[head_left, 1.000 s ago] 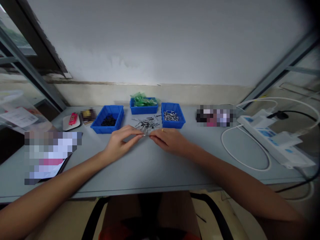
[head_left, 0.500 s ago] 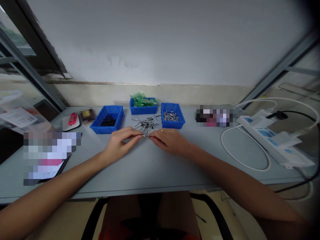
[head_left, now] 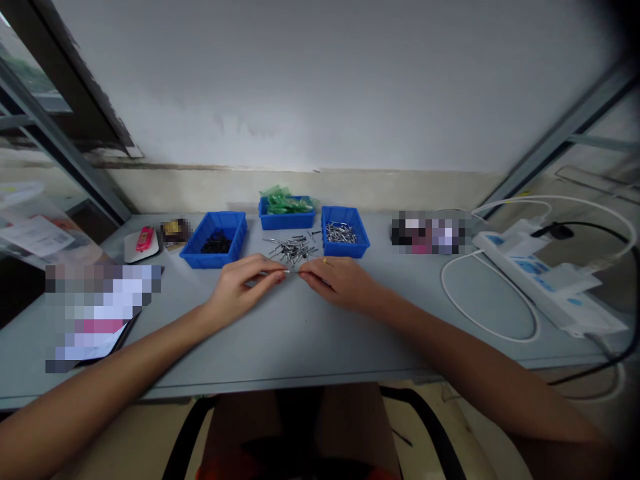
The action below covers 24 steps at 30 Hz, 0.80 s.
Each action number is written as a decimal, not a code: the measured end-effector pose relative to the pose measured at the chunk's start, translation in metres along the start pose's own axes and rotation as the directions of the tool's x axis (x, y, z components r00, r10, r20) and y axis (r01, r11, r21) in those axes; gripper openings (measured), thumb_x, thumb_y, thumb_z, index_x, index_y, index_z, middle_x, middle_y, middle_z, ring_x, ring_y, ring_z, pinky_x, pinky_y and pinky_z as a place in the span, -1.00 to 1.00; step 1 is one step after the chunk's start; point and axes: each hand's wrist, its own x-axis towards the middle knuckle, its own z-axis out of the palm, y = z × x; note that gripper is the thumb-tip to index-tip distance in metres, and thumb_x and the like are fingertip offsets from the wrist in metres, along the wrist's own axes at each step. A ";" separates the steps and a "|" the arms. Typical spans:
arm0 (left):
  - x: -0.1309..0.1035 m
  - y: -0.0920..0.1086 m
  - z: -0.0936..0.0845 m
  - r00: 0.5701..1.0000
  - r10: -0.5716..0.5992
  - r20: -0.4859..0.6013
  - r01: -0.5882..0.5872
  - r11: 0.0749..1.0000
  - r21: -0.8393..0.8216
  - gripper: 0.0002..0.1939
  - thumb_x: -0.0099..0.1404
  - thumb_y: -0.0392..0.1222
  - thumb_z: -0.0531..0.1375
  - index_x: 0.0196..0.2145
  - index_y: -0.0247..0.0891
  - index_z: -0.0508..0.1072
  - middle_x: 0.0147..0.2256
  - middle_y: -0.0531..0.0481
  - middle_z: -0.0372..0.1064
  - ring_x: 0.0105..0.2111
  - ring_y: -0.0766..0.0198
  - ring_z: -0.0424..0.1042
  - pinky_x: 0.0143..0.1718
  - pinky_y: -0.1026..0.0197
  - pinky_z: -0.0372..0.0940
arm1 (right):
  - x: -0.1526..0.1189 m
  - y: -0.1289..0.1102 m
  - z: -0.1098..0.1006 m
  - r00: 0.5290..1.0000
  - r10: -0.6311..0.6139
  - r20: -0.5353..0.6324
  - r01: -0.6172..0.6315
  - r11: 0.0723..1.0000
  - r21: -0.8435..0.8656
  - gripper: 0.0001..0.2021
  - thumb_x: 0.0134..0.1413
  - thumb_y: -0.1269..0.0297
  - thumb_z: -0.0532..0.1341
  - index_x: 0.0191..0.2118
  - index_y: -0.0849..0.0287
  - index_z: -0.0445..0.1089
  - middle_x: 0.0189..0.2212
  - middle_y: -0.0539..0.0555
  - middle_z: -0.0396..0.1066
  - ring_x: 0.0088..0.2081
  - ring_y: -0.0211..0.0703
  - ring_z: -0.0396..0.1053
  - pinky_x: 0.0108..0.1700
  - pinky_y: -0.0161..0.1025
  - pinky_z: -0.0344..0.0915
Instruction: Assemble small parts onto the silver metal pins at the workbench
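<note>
My left hand and my right hand meet over the desk, thumb and finger of each pinched together. Between the fingertips shows a thin, short silver metal rod; most of it is hidden, and its exact kind is too small to make out. Just beyond my fingers lies a loose pile of silver and black metal rods. To the right of the pile, a blue bin holds many small silver metal pieces. On the left, another blue bin contains small black parts.
Behind the pile stands a blue bin with green plastic wrapping. A pink object rests on a small white device at left. On the right are a white power strip and looped cables. A clear tub sits far left.
Almost nothing differs. Both hands stay in place with the fingertips pinched, and slightly more of the silver rod shows between them.
</note>
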 end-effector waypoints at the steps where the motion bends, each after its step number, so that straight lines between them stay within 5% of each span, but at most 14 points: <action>1: 0.000 0.000 0.000 1.000 0.001 -0.002 -0.001 1.000 0.003 -0.85 0.31 -0.21 0.17 -0.27 -0.29 0.53 -0.40 -0.03 0.51 -0.41 0.36 0.47 -0.41 0.35 0.37 | 0.000 0.000 0.000 1.000 -0.001 -0.006 0.001 1.000 0.003 -0.68 0.34 0.20 -0.08 -0.15 0.20 0.38 -0.42 0.05 0.45 -0.37 -0.25 0.35 -0.30 -0.31 0.16; 17: -0.001 0.000 0.000 1.000 -0.020 0.006 0.020 0.999 -0.035 -0.87 0.31 -0.24 0.17 -0.26 -0.29 0.52 -0.37 -0.03 0.50 -0.39 0.36 0.47 -0.46 0.38 0.39 | 0.000 0.000 0.000 1.000 0.014 -0.002 -0.014 0.999 0.032 -0.68 0.34 0.21 -0.07 -0.16 0.21 0.38 -0.41 0.06 0.45 -0.36 -0.25 0.36 -0.30 -0.30 0.16; 24: 0.000 -0.001 0.000 0.998 0.065 -0.009 -0.065 0.998 0.011 -0.89 0.30 -0.28 0.18 -0.26 -0.30 0.52 -0.36 -0.04 0.50 -0.35 0.35 0.47 -0.37 0.34 0.40 | 0.000 0.000 0.000 1.000 0.015 -0.014 -0.015 1.000 0.018 -0.68 0.33 0.20 -0.07 -0.17 0.21 0.39 -0.43 0.05 0.44 -0.38 -0.25 0.34 -0.32 -0.30 0.15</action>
